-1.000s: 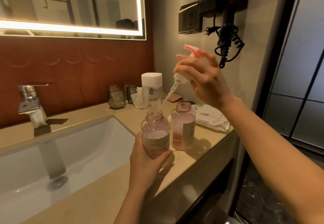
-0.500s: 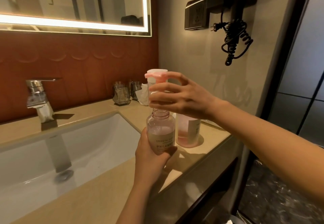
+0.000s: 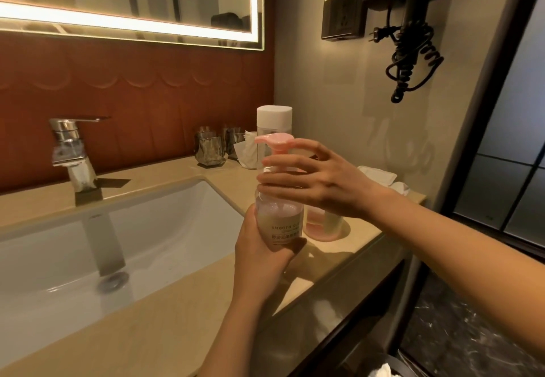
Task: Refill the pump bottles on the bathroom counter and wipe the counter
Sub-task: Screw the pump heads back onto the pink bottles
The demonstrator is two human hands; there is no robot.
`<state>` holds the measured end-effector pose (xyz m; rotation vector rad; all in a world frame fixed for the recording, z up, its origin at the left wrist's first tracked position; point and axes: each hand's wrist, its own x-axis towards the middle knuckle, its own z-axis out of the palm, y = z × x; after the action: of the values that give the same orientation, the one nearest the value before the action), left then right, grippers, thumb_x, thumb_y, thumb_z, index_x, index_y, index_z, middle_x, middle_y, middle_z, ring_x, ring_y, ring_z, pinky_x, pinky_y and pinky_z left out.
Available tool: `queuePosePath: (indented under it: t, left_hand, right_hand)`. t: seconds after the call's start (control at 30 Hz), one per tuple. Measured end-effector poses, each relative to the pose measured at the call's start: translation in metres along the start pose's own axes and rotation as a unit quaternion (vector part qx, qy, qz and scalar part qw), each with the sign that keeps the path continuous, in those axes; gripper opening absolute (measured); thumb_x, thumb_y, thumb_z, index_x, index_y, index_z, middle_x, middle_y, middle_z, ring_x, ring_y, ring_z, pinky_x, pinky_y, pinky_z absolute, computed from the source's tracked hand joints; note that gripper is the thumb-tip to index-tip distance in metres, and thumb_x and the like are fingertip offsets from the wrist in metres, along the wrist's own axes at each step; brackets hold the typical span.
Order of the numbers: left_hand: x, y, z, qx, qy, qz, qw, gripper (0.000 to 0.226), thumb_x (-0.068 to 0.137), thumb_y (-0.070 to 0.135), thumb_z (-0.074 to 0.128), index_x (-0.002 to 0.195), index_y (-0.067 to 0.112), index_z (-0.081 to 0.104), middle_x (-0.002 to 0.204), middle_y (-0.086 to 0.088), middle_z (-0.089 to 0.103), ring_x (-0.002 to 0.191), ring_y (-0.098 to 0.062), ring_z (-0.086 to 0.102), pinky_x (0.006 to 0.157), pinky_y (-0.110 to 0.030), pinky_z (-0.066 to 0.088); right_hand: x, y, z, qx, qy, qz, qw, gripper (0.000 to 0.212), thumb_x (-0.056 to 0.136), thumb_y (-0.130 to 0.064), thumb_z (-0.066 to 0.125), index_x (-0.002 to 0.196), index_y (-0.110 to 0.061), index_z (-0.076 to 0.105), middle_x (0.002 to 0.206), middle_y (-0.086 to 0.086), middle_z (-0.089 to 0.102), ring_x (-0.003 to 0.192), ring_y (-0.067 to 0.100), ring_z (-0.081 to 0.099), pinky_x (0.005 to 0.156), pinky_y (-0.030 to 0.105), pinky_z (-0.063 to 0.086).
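My left hand (image 3: 261, 254) grips the lower part of a clear pump bottle (image 3: 280, 217) with a pale label, held just above the beige counter (image 3: 177, 326). A pink pump head (image 3: 274, 140) sits on the bottle's neck. My right hand (image 3: 312, 183) curls its fingers round the collar of that pump, with the nozzle pointing left. A second bottle (image 3: 321, 226) with pink liquid stands on the counter behind my right hand, mostly hidden by it.
A white sink basin (image 3: 88, 246) with a chrome tap (image 3: 72, 152) lies to the left. Two glass cups (image 3: 209, 149), a tissue and a white-capped container (image 3: 274, 119) stand at the back. White packets (image 3: 380, 177) lie by the wall. A hair dryer with coiled cord (image 3: 413, 52) hangs above.
My right hand brought the pump down from above, slid its tube into the bottle and seated the head on the neck. My left hand kept holding the bottle.
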<state>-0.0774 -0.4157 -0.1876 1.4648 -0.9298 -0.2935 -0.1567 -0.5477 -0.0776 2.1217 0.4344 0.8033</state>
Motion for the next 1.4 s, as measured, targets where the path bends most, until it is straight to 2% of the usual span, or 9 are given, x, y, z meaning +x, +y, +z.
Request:
queuePosePath:
  t: [0.13,0.23,0.3,0.4,0.57,0.93,1.2,1.3,1.4]
  left_hand:
    - [0.001,0.000,0.000,-0.020,-0.001,-0.006,1.000,0.077,0.069,0.020,0.083,0.125,0.046,0.037,0.112,0.027,0.049,0.096,0.006,0.049,0.061,-0.006,0.045]
    - [0.002,-0.003,-0.002,0.011,0.007,0.020,1.000,0.078,0.065,0.032,0.085,0.122,0.050,0.035,0.117,0.026,0.051,0.104,0.004,0.050,0.077,-0.012,0.042]
    - [0.002,-0.004,-0.003,0.025,0.009,0.028,0.999,0.081,0.064,0.034,0.085,0.125,0.047,0.034,0.120,0.024,0.050,0.106,0.004,0.049,0.081,-0.012,0.040]
    - [0.001,-0.003,-0.003,0.025,0.012,0.034,0.999,0.079,0.064,0.033,0.084,0.121,0.051,0.032,0.113,0.031,0.047,0.101,0.011,0.048,0.078,-0.009,0.039]
    - [0.002,-0.005,-0.002,0.001,0.010,0.018,1.000,0.079,0.065,0.023,0.084,0.125,0.046,0.037,0.116,0.026,0.052,0.104,0.006,0.052,0.075,-0.011,0.045]
    - [0.002,-0.003,-0.002,-0.002,0.004,0.012,1.000,0.081,0.066,0.026,0.084,0.128,0.046,0.036,0.116,0.028,0.049,0.102,0.006,0.051,0.076,-0.013,0.046]
    - [0.002,-0.002,-0.001,-0.011,-0.001,0.003,1.000,0.077,0.066,0.023,0.085,0.119,0.051,0.037,0.116,0.026,0.051,0.097,0.004,0.053,0.069,-0.010,0.046]
    - [0.001,-0.003,-0.003,-0.016,0.009,0.014,1.000,0.070,0.063,0.028,0.086,0.106,0.059,0.039,0.108,0.029,0.055,0.098,0.009,0.054,0.072,-0.012,0.048]
    - [0.001,-0.003,-0.002,-0.011,0.010,0.021,1.000,0.070,0.063,0.030,0.085,0.106,0.060,0.039,0.108,0.030,0.054,0.099,0.008,0.054,0.074,-0.015,0.049]
  right_hand:
    - [-0.006,-0.004,0.000,0.002,0.078,0.025,0.997,0.047,0.090,-0.010,0.062,0.132,-0.017,0.043,0.137,0.008,0.052,0.129,0.025,0.040,0.108,0.042,0.030]
    - [-0.010,-0.012,-0.011,0.082,0.230,0.168,0.955,0.021,0.093,-0.003,0.045,0.111,-0.010,0.055,0.118,0.009,0.061,0.108,0.025,0.053,0.094,0.037,0.039]
    - [-0.009,-0.022,-0.015,0.178,0.277,0.321,0.888,0.016,0.084,-0.002,0.050,0.097,-0.006,0.058,0.099,0.011,0.063,0.093,0.021,0.056,0.081,0.034,0.047]
    - [-0.002,-0.040,-0.017,0.389,0.224,0.519,0.728,0.019,0.087,-0.022,0.054,0.102,-0.010,0.059,0.097,0.003,0.063,0.089,0.010,0.058,0.076,0.025,0.051]
    - [0.011,-0.048,-0.011,0.610,0.112,0.514,0.593,0.037,0.093,-0.025,0.051,0.128,-0.029,0.041,0.120,-0.019,0.051,0.107,-0.007,0.051,0.087,0.011,0.047]
    - [0.020,-0.047,-0.005,0.522,0.117,0.542,0.648,0.039,0.080,-0.027,0.071,0.117,-0.021,0.059,0.107,-0.015,0.061,0.104,0.004,0.058,0.089,0.017,0.048]
    - [0.032,-0.050,-0.001,0.296,0.073,0.576,0.758,0.057,0.066,-0.071,0.063,0.089,-0.021,0.049,0.093,-0.009,0.051,0.088,0.009,0.045,0.068,0.007,0.028]
    - [0.029,-0.046,-0.009,0.386,0.112,0.563,0.723,0.048,0.082,-0.061,0.045,0.104,-0.021,0.058,0.104,-0.009,0.057,0.098,0.007,0.048,0.078,0.007,0.031]
    - [0.026,-0.040,-0.018,0.527,0.064,0.514,0.674,0.030,0.095,-0.031,0.052,0.124,-0.030,0.049,0.118,-0.013,0.056,0.106,0.001,0.052,0.090,0.016,0.043]
